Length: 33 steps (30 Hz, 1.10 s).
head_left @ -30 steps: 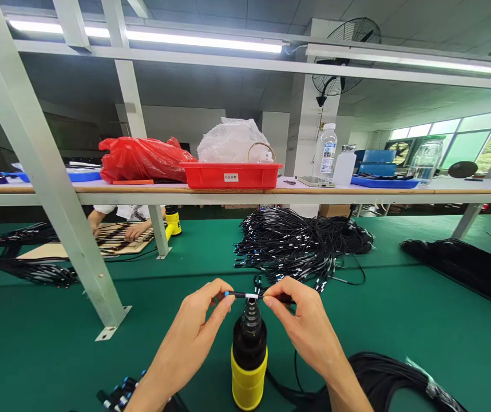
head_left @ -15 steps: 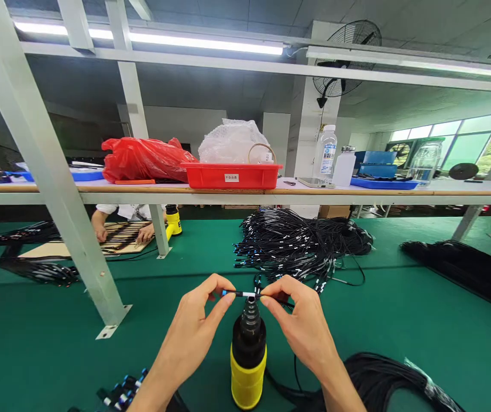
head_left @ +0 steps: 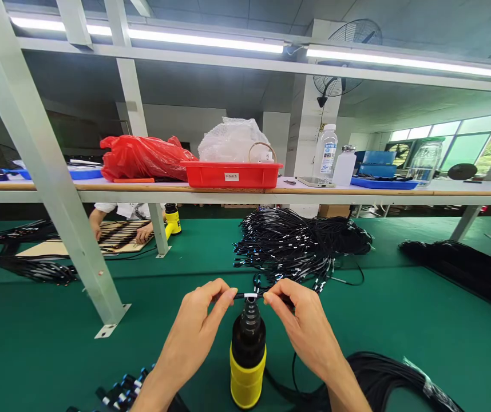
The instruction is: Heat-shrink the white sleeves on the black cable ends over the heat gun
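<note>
1. Head view: both bare hands were raised over the green table (head_left: 400, 326), one on each side of an upright yellow-and-black tool (head_left: 248, 377), apparently a heat gun.
2. Left hand (head_left: 194, 326): thumb and forefinger were pinched together on a thin black cable; the cable's end beyond the grip was hidden by the fingers.
3. Right hand (head_left: 308, 326): thumb and forefinger were likewise closed on the cable, its remaining fingers curled behind.
4. Handling, as judged: the step called for a level cable under light, even tension, with the white sleeve (head_left: 250, 295) centred above the nozzle (head_left: 251, 320). Fingertips were best placed well to either side of the nozzle mouth, as heat there seemed a likely hazard. Turning the cable evenly would probably have exposed the sleeve's whole surface.
5. Position: the sleeve lay between the two pinches, right of the left fingertips and left of the right ones, directly at the nozzle's tip. Contact with the nozzle could not be determined.
6. Surroundings: a heap of black cables (head_left: 292, 240) lay beyond the hands; blue-tipped cable ends (head_left: 123, 392) lay beside the left forearm.
</note>
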Tool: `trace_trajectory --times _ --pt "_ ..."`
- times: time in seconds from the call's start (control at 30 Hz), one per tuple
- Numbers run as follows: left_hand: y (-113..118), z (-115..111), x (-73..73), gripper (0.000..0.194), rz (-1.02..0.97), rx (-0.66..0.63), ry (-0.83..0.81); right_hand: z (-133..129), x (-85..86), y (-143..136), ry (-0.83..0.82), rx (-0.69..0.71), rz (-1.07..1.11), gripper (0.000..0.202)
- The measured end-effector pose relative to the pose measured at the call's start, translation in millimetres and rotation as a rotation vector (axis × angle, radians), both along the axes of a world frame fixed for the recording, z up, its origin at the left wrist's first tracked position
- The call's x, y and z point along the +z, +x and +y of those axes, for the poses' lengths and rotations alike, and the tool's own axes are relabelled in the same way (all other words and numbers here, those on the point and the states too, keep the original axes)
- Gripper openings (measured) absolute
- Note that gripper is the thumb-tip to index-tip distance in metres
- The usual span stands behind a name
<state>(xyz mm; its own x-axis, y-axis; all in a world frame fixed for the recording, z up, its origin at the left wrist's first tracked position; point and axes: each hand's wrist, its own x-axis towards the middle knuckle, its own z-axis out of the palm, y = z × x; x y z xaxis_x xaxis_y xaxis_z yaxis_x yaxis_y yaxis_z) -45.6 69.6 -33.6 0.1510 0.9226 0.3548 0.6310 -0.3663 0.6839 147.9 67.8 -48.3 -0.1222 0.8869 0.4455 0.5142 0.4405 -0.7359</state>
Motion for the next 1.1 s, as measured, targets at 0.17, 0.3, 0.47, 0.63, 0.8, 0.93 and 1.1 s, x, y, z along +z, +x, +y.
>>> trace_trajectory --times 0.17,0.3,0.47,0.63,0.8,0.93,1.1 --pt "0.7 -2.2 4.1 0.028 -0.085 -0.057 -0.036 0.6 1.1 -0.3 -0.027 0.042 0.089 0.019" --pt "-2.0 -4.3 5.8 0.030 -0.193 -0.114 -0.104 -2.6 2.8 0.5 -0.019 0.045 0.074 0.024" --pt "-6.0 -3.6 6.0 0.023 -0.227 -0.110 -0.121 -5.4 3.9 2.4 0.004 0.044 0.047 0.024" --pt "-6.9 -2.0 3.8 0.022 -0.242 -0.125 -0.131 -6.5 6.8 3.0 0.015 0.054 0.014 0.023" --pt "-6.9 0.0 1.8 0.020 -0.252 -0.147 -0.129 -6.8 9.0 3.2 0.028 0.058 0.037 0.019" --pt "-7.5 2.9 2.3 0.015 -0.227 -0.131 -0.104 -5.6 8.3 3.2 0.039 0.047 0.039 0.017" --pt "-8.0 4.1 6.0 0.013 -0.170 -0.137 -0.062 -3.8 9.0 2.1 0.047 0.037 0.047 0.017"
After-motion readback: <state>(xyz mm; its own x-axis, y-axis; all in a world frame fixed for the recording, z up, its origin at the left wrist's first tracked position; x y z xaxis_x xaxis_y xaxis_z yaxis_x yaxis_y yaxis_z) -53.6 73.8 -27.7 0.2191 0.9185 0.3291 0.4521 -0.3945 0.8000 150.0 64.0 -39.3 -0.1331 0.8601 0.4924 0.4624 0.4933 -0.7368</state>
